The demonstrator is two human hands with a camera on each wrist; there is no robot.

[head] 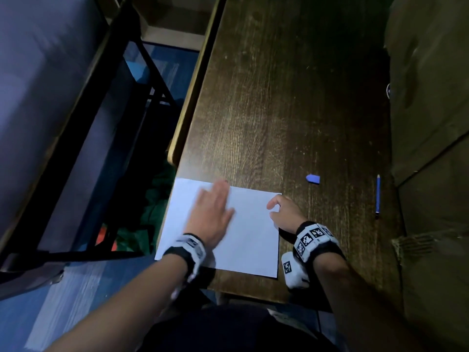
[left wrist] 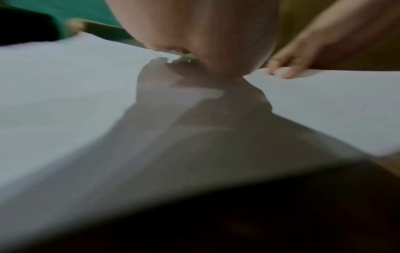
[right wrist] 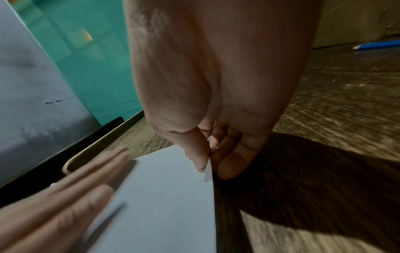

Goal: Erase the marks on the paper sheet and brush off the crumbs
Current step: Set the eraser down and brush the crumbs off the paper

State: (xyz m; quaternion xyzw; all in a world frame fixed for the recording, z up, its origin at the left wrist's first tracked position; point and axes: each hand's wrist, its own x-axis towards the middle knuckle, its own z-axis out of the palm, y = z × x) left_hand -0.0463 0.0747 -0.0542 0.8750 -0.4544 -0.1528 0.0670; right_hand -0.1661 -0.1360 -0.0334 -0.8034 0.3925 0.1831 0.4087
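A white paper sheet [head: 248, 232] lies at the near left corner of the dark wooden table [head: 279, 110]. My left hand [head: 213, 209] lies flat on the sheet with fingers straight, blurred by motion; the left wrist view shows its palm [left wrist: 205, 37] over the paper sheet [left wrist: 65, 85]. My right hand [head: 281, 212] pinches the sheet's right edge near the far corner, thumb on top and fingers under, as the right wrist view shows at the paper sheet [right wrist: 173, 196]. A small blue eraser [head: 313, 179] sits on the table beyond the sheet. No marks or crumbs are plain on the paper.
A blue pencil [head: 377, 195] lies near the table's right side, next to an olive fabric-covered surface [head: 431, 123]. A dark chair frame [head: 83, 148] stands left of the table over a blue floor. The sheet's left edge overhangs the table's left edge.
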